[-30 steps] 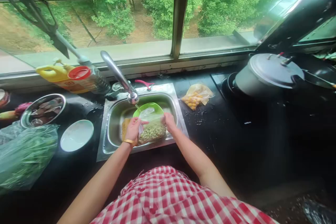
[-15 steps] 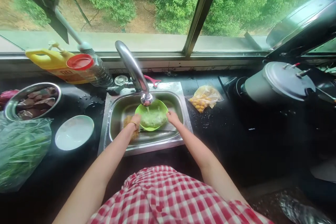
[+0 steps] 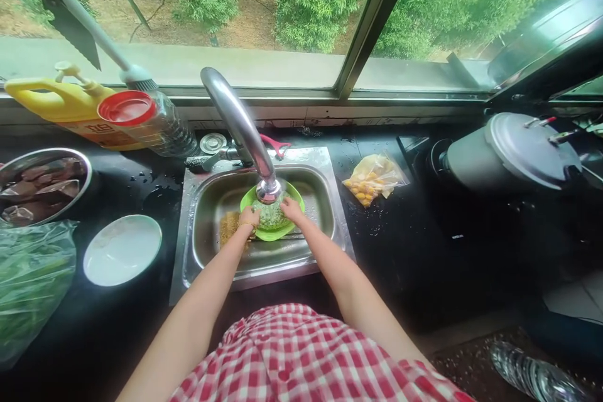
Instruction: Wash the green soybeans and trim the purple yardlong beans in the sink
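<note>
A bright green plastic bowl [image 3: 271,235] sits in the steel sink [image 3: 207,198], under the faucet [image 3: 240,132]. Small pale green pieces [image 3: 272,217], too small to name, lie wet inside it. My left hand [image 3: 249,217] reaches over the bowl's left side, fingers loosely open at the pieces. From the right, my right hand [image 3: 292,208] dips in with its fingers apart, also touching the contents. The faucet head partly hides the bowl's far side, and some fingertips are not clear to see. Beside the bowl on the left lies a yellow-brown scrubbing pad [image 3: 228,226].
Left of the sink are a white bowl [image 3: 123,248], bagged greens [image 3: 35,289] and a metal bowl of dark reddish chunks [image 3: 42,188]. A bag of small yellow things [image 3: 372,182] lies to the right, with a large lidded pot [image 3: 499,151] beyond. Behind stands a red-lidded jar [image 3: 127,108].
Both hands have let go of the green bowl's rim and moved inward onto its contents. The bowl is lower and flatter in the sink. My view has shifted slightly.
</note>
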The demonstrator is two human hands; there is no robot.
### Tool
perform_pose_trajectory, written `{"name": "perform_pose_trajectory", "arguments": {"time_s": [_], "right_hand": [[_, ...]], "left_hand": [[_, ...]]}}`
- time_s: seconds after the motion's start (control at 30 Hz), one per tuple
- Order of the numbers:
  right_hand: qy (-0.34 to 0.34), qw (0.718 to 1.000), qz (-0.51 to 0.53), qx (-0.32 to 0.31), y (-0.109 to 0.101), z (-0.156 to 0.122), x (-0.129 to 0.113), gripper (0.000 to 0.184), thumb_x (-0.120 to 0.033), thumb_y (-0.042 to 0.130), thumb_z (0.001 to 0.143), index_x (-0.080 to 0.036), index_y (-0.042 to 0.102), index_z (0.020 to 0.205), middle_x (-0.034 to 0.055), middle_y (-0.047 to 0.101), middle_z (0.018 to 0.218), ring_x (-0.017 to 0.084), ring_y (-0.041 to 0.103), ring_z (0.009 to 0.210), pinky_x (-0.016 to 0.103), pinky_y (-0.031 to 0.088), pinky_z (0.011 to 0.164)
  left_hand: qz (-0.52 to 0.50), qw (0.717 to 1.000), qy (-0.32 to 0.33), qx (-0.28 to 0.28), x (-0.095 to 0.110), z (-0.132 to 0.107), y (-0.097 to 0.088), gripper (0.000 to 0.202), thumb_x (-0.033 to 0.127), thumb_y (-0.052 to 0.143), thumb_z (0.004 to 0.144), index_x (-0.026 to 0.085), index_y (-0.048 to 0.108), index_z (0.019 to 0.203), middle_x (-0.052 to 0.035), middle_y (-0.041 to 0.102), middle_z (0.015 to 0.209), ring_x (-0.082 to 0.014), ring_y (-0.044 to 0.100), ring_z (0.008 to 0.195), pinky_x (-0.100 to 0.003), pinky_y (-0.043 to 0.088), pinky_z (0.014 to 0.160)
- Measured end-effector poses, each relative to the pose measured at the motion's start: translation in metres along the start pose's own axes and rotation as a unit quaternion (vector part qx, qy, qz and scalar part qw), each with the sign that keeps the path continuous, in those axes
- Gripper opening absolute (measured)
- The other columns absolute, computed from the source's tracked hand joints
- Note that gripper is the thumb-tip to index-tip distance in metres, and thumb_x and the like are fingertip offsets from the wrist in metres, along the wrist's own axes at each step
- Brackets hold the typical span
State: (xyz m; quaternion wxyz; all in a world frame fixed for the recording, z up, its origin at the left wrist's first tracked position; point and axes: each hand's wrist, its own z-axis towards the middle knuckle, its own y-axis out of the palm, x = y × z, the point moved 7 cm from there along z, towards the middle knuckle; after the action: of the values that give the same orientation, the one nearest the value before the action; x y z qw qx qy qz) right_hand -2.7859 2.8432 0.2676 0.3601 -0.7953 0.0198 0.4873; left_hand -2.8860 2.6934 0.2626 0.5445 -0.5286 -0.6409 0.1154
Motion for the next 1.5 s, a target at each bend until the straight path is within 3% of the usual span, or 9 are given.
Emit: {"name": "perform_pose_trajectory", "arguments": {"time_s": [0.13, 0.27, 0.57, 0.77, 1.03, 1.17, 1.27, 1.4, 1.5], "right_hand": [[0.027, 0.999, 0.009, 0.032, -0.002, -0.004, 0.004, 0.015, -0.019, 0.052, 0.074, -0.016, 0.065, 0.080, 0.0070, 0.066, 0.077, 0.019, 0.058, 0.077, 0.030, 0.043, 0.075], [-0.006, 0.997, 0.036, 0.070, -0.026, -0.019, 0.002, 0.016, -0.018, 0.048, 0.073, -0.019, 0.063, 0.070, 0.0043, 0.064, 0.078, 0.017, 0.056, 0.080, 0.029, 0.041, 0.077], [-0.076, 0.967, 0.227, 0.091, -0.097, -0.058, -0.030, 0.020, -0.036, 0.050, 0.073, -0.018, 0.058, 0.072, -0.0011, 0.056, 0.067, 0.013, 0.048, 0.063, 0.025, 0.039, 0.063], [-0.135, 0.962, 0.232, 0.049, -0.115, -0.069, -0.057, 0.019, -0.035, 0.053, 0.070, -0.017, 0.057, 0.068, -0.0026, 0.053, 0.062, 0.011, 0.046, 0.059, 0.025, 0.038, 0.061], [-0.151, 0.938, 0.301, 0.077, -0.146, -0.085, -0.075, 0.024, -0.040, 0.056, 0.071, -0.016, 0.058, 0.075, -0.0015, 0.055, 0.068, 0.011, 0.048, 0.061, 0.024, 0.040, 0.060], [-0.129, 0.958, 0.247, 0.064, -0.134, -0.083, -0.064, 0.022, -0.037, 0.054, 0.074, -0.017, 0.061, 0.081, 0.0008, 0.060, 0.075, 0.013, 0.053, 0.067, 0.028, 0.044, 0.067], [-0.092, 0.982, 0.129, 0.097, -0.120, -0.084, -0.044, 0.032, -0.029, 0.055, 0.073, -0.016, 0.060, 0.102, 0.0076, 0.061, 0.093, 0.017, 0.055, 0.074, 0.035, 0.044, 0.077], [-0.194, 0.969, 0.039, 0.150, -0.098, -0.103, -0.049, 0.048, -0.029, 0.055, 0.076, -0.017, 0.050, 0.122, 0.0129, 0.053, 0.110, 0.022, 0.053, 0.092, 0.037, 0.042, 0.084], [-0.255, 0.957, 0.017, 0.138, -0.078, -0.108, -0.062, 0.031, -0.026, 0.053, 0.078, -0.019, 0.060, 0.107, 0.0096, 0.054, 0.101, 0.021, 0.051, 0.097, 0.034, 0.040, 0.087]], "left_hand": [[0.071, 0.997, -0.017, 0.017, -0.003, -0.011, -0.013, 0.026, 0.032, 0.049, 0.076, 0.016, 0.064, 0.089, -0.0155, 0.066, 0.087, -0.0308, 0.059, 0.088, -0.039, 0.042, 0.075], [0.105, 0.993, 0.026, 0.050, 0.005, -0.032, -0.035, 0.028, 0.032, 0.043, 0.080, 0.019, 0.066, 0.088, -0.0119, 0.065, 0.095, -0.0266, 0.058, 0.088, -0.034, 0.042, 0.074], [-0.041, 0.968, 0.183, 0.165, 0.069, -0.099, -0.102, 0.029, 0.039, 0.044, 0.080, 0.017, 0.063, 0.080, -0.0035, 0.061, 0.081, -0.0135, 0.051, 0.064, -0.024, 0.040, 0.064], [-0.016, 0.979, 0.169, 0.113, 0.085, -0.100, -0.115, 0.025, 0.036, 0.050, 0.075, 0.017, 0.065, 0.075, -0.0006, 0.062, 0.068, -0.0130, 0.049, 0.058, -0.023, 0.037, 0.058], [-0.123, 0.960, 0.206, 0.142, 0.103, -0.124, -0.147, 0.030, 0.042, 0.052, 0.076, 0.014, 0.063, 0.082, -0.0006, 0.060, 0.067, -0.0103, 0.048, 0.055, -0.021, 0.037, 0.053], [-0.117, 0.973, 0.180, 0.089, 0.103, -0.117, -0.121, 0.026, 0.040, 0.053, 0.072, 0.015, 0.062, 0.074, 0.0002, 0.058, 0.063, -0.0110, 0.049, 0.054, -0.022, 0.038, 0.052], [-0.101, 0.983, 0.142, 0.058, 0.101, -0.101, -0.092, 0.024, 0.038, 0.052, 0.069, 0.015, 0.061, 0.069, 0.0008, 0.056, 0.059, -0.0120, 0.049, 0.051, -0.023, 0.038, 0.053], [-0.126, 0.982, 0.143, 0.016, 0.114, -0.089, -0.061, 0.027, 0.042, 0.054, 0.067, 0.016, 0.056, 0.060, 0.0021, 0.050, 0.053, -0.0114, 0.046, 0.049, -0.024, 0.037, 0.051], [-0.197, 0.971, 0.131, -0.032, 0.120, -0.088, -0.046, 0.029, 0.045, 0.057, 0.063, 0.015, 0.056, 0.061, 0.0016, 0.052, 0.056, -0.0101, 0.044, 0.049, -0.023, 0.038, 0.050]]}}
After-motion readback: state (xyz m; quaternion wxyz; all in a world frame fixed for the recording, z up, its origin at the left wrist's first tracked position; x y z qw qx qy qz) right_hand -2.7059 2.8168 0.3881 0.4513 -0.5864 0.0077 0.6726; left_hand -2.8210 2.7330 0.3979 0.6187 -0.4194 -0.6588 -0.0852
